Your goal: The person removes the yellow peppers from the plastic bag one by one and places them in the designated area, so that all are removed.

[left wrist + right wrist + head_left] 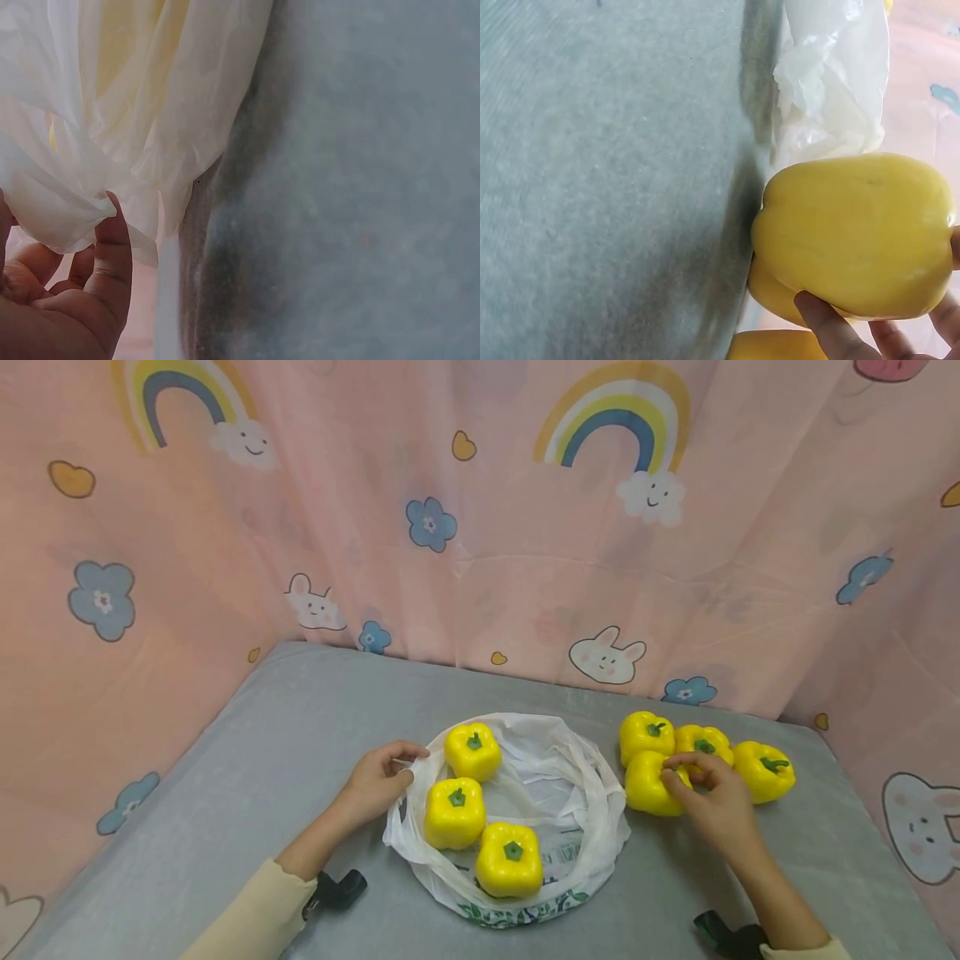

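A white plastic bag (600,810) lies spread on the grey surface, its mouth facing up. Three yellow bell peppers (454,814) with green stems sit inside it, towards the left and front. My left hand (378,781) pinches the bag's left rim; in the left wrist view, thin white plastic (67,202) runs between the thumb and fingers. To the right of the bag, my right hand (716,797) holds a yellow bell pepper (651,783) by its top and side. In the right wrist view, fingertips press against this pepper (855,232); its underside contact is unclear.
Behind and beside the held pepper stand more yellow bell peppers: one at the back (645,733), one in the middle (693,739), one at the right (759,772). A pink patterned curtain (510,560) borders the grey surface (337,693) at the back and sides.
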Tool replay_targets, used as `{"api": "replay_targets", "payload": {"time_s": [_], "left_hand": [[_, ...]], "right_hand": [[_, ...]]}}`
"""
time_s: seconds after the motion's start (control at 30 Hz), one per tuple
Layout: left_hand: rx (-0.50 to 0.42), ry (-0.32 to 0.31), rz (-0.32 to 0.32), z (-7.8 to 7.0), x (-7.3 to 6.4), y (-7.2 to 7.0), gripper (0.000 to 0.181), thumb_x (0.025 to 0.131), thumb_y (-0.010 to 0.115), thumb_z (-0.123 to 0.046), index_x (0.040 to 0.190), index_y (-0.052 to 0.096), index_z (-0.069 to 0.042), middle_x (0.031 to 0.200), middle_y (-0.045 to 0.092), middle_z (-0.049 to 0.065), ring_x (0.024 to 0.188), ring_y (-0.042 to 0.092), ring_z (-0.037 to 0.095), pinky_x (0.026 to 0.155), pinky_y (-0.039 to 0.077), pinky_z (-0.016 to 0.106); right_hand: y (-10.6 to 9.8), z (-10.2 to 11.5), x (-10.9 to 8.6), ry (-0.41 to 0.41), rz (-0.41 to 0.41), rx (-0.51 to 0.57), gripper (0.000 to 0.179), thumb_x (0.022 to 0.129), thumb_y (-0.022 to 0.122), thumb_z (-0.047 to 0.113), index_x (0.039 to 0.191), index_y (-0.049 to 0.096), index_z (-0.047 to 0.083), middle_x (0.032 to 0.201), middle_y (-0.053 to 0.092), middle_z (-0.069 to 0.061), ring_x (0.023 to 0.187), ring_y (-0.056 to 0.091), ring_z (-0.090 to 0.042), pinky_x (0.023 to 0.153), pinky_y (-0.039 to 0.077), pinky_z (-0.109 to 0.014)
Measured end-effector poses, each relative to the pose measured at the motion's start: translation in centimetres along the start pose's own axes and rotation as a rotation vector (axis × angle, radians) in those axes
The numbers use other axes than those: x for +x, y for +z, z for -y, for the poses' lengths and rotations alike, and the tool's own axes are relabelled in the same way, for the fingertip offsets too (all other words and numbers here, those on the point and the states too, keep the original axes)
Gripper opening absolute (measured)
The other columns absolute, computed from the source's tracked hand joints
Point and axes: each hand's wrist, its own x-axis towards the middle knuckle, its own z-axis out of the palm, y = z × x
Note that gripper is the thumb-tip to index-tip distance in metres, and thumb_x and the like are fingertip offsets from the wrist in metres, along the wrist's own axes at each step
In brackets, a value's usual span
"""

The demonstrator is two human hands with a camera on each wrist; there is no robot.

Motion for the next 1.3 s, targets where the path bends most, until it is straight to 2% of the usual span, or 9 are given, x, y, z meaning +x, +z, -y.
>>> {"api": "replay_targets", "payload": {"time_s": [0.1,0.3,0.4,0.47,0.53,0.67,0.87,1.0,1.3], "left_hand": [[-0.002,0.003,0.002,0.0,0.0,0.0,0.034,0.086,0.052,-0.001,0.113,0.067,-0.014,0.115,0.065,0.008,0.081,0.059,0.015,0.069,0.049,0.026],[0.003,0.006,-0.001,0.0,0.0,0.0,0.034,0.086,0.052,-0.001,0.113,0.068,-0.014,0.115,0.065,0.008,0.08,0.058,0.015,0.069,0.048,0.025],[0.003,0.008,0.0,0.0,0.0,0.0,0.034,0.086,0.052,-0.001,0.113,0.068,-0.014,0.115,0.065,0.008,0.079,0.058,0.015,0.069,0.049,0.025],[0.005,0.008,0.001,0.0,0.0,0.0,0.034,0.086,0.052,-0.001,0.113,0.068,-0.014,0.115,0.065,0.008,0.079,0.059,0.015,0.069,0.049,0.025],[0.007,0.008,0.001,0.0,0.0,0.0,0.034,0.086,0.052,0.0,0.113,0.067,-0.013,0.115,0.065,0.008,0.08,0.059,0.015,0.069,0.049,0.025],[0.014,0.009,-0.002,0.0,0.0,0.0,0.034,0.086,0.052,0.0,0.113,0.067,-0.013,0.115,0.065,0.008,0.08,0.059,0.015,0.07,0.049,0.026],[0.017,0.008,0.0,-0.1,0.1,0.0,0.034,0.086,0.052,-0.001,0.113,0.068,-0.014,0.115,0.065,0.008,0.08,0.059,0.015,0.07,0.049,0.026],[0.025,0.004,-0.003,-0.1,0.1,0.0,0.033,0.086,0.052,0.0,0.112,0.068,-0.014,0.115,0.065,0.008,0.08,0.059,0.015,0.07,0.049,0.026],[0.031,-0.016,-0.005,0.0,0.3,0.1,0.034,0.086,0.052,-0.002,0.113,0.068,-0.014,0.115,0.064,0.008,0.08,0.058,0.015,0.068,0.048,0.025]], "right_hand": [[0.2,-0.1,0.1,0.0,0.012,0.002,0.031,0.094,0.059,0.026,0.112,0.063,0.001,0.122,0.056,-0.018,0.113,0.05,-0.033,0.085,0.044,-0.023],[0.5,-0.1,0.2,-0.012,0.014,-0.001,0.029,0.094,0.059,0.025,0.11,0.063,0.001,0.122,0.055,-0.018,0.114,0.05,-0.034,0.083,0.042,-0.017],[0.6,-0.2,0.2,-0.003,0.021,0.011,0.03,0.094,0.058,0.024,0.111,0.062,0.0,0.123,0.054,-0.02,0.115,0.049,-0.037,0.093,0.049,-0.038],[0.7,-0.2,0.2,0.008,0.026,0.023,0.03,0.094,0.058,0.023,0.112,0.061,-0.001,0.125,0.052,-0.022,0.117,0.048,-0.039,0.096,0.045,-0.055],[0.7,-0.2,0.2,0.016,0.03,0.032,0.031,0.095,0.058,0.023,0.112,0.06,-0.002,0.126,0.051,-0.023,0.118,0.047,-0.041,0.097,0.041,-0.062],[0.7,-0.2,0.2,0.015,0.035,0.028,0.031,0.094,0.058,0.024,0.112,0.06,-0.001,0.125,0.052,-0.023,0.116,0.048,-0.04,0.097,0.042,-0.061],[0.3,-0.3,0.3,0.013,0.05,-0.04,0.035,0.092,0.061,0.03,0.114,0.061,0.003,0.125,0.055,-0.022,0.107,0.056,-0.04,0.086,0.051,-0.052],[0.0,-0.2,0.1,0.0,0.059,-0.059,0.037,0.091,0.063,0.032,0.115,0.061,0.004,0.127,0.055,-0.023,0.108,0.058,-0.043,0.084,0.053,-0.051],[-1.0,2.7,-1.3,-0.11,0.013,-0.132,0.042,0.088,0.066,0.031,0.12,0.059,0.005,0.13,0.052,-0.026,0.115,0.05,-0.044,0.089,0.045,-0.062]]}}
